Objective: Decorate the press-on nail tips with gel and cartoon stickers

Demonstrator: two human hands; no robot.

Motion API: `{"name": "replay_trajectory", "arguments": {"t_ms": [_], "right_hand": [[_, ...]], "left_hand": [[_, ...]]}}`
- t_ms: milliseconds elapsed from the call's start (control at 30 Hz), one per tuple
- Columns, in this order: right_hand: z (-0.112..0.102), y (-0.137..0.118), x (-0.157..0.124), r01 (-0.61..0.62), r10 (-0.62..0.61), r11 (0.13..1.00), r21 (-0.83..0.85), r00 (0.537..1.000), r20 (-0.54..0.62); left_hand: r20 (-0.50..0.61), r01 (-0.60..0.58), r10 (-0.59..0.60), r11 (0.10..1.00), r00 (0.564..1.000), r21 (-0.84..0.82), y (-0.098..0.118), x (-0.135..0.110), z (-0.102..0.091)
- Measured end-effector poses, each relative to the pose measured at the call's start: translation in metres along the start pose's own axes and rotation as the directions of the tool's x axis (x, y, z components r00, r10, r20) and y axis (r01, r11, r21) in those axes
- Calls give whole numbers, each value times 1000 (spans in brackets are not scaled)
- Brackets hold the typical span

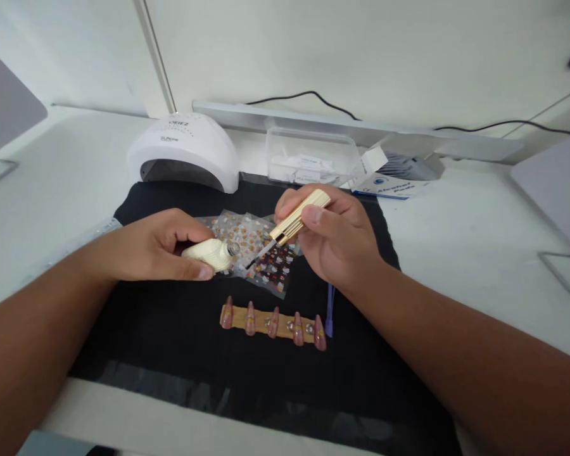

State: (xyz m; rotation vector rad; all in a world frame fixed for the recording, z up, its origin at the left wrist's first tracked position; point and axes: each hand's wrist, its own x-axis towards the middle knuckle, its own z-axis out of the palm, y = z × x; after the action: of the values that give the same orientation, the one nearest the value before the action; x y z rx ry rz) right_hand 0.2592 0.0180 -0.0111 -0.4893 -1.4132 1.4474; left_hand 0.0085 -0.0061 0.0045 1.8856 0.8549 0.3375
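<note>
My left hand (171, 247) is closed around a cream nail polish bottle (212, 254), tilted so its open neck points right. In my right hand (330, 234) is the gold ribbed cap (300, 216) of the polish, its brush (261, 253) angled down to the left, apart from the bottle's neck. Beneath both lie clear nail sticker sheets (273, 269) with small printed figures. Nearer to me, several pointed pinkish press-on nails (274, 322) stand side by side on a tan strip (240, 316). A purple stick (330, 310) lies to their right, partly hidden by my right wrist.
A black cloth (171, 342) covers the middle of the white table (479, 253). At the back stand a white nail lamp (185, 149), a clear plastic box (313, 142) with packets inside, and an opened alcohol pad box (389, 187). Black cables (308, 94) run along the wall.
</note>
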Motion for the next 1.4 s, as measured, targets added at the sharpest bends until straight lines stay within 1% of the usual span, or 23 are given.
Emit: {"name": "replay_trajectory", "arguments": {"t_ms": [67,100,167,200,300,367,533,667,800,900,1000,1100,1233,1300,1400], "right_hand": [[0,-2,-1,-48,48,999,-1,993,106],[1,-3,-2,-85,85,996,-11,982,170],[3,-6,-3,-154,171,985,-79,940,295],[4,-7,-3,-169,205,977,-132,916,345],[5,-10,-2,-137,249,954,-268,859,448],[6,-10,-1,-97,247,944,-316,840,483],[6,-10,-1,-33,245,922,-386,822,514],[4,-9,0,-5,239,908,-419,828,507],[4,-9,0,-35,231,925,-380,843,485],[5,-10,-1,-46,234,934,-353,826,513],[5,-10,-1,-24,241,926,-376,804,543],[3,-9,0,-5,231,919,-393,816,530],[1,-9,0,-41,236,930,-366,829,507],[2,-10,0,-53,236,937,-345,825,514],[3,-10,0,-59,256,932,-357,806,534]], "left_hand": [[1,8,-8,1000,1000,-26,0,0,-1],[-3,6,-6,999,1000,-34,0,-1,-1],[-10,5,-5,999,1000,-39,-1,-1,-1],[-11,9,-10,999,1000,-40,-2,-1,-2],[-15,20,-21,999,1000,-41,-3,-3,-2],[-16,25,-26,999,1000,-44,-3,-4,-2],[0,50,-50,999,999,-20,0,-5,-1],[-8,45,-45,999,999,-16,0,-5,-1],[-5,48,-48,999,999,-19,-1,-5,-1],[-10,25,-25,1000,1000,-9,-1,-4,-2],[-10,22,-22,1000,1000,8,-1,-5,-2],[-7,30,-30,1000,1000,4,0,-5,-2],[6,37,-36,999,999,-9,0,-5,-1],[15,32,-32,999,999,-6,0,-4,-1],[20,25,-25,1000,999,3,-1,-4,-2]]}}
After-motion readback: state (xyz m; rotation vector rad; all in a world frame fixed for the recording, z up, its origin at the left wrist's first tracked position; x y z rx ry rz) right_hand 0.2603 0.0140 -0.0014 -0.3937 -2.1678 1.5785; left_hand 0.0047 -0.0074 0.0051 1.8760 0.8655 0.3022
